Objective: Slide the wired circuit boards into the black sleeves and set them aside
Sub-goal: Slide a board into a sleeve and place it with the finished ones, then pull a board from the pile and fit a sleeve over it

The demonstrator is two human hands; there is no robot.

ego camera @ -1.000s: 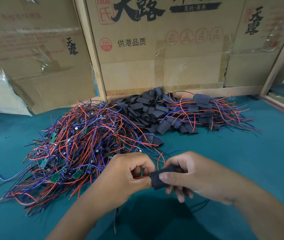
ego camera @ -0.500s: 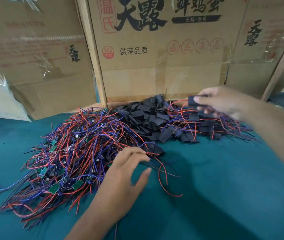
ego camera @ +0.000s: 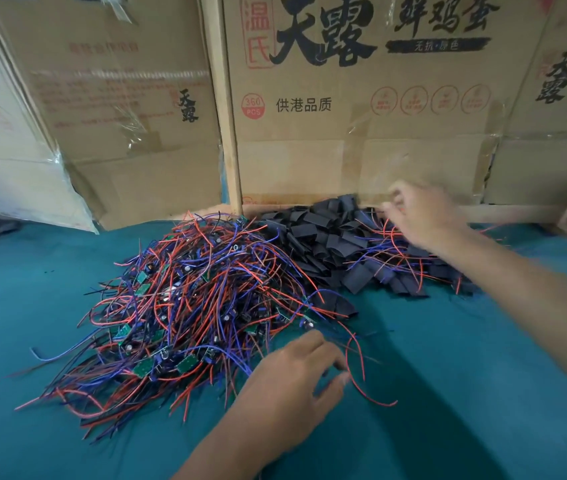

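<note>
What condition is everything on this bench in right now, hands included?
Pile of wired boards: tangled heap, not sleeved.
Black sleeves: loose heap, empty.
Sleeved boards: finished, set aside by the sleeves.
Left hand: fingers spread at the wire pile's edge, grip open.
Right hand: blurred above the sleeved boards, grip unclear.

- A table covered in teal cloth (ego camera: 483,358) carries everything; the cloth lies flat and runs out of view at every edge but the far one.
- At 9 to 10 o'clock from the middle lies a heap of wired circuit boards (ego camera: 185,306), red, blue and black leads tangled, small green boards showing among them.
- At 12 to 1 o'clock, touching that heap, lies a pile of black sleeves (ego camera: 327,237), flat and loose.
- At 2 o'clock, sleeved boards (ego camera: 413,268) with red and blue leads lie against the sleeve pile.
- Along the far edge at 12 o'clock stand printed cardboard boxes (ego camera: 361,109).
</note>
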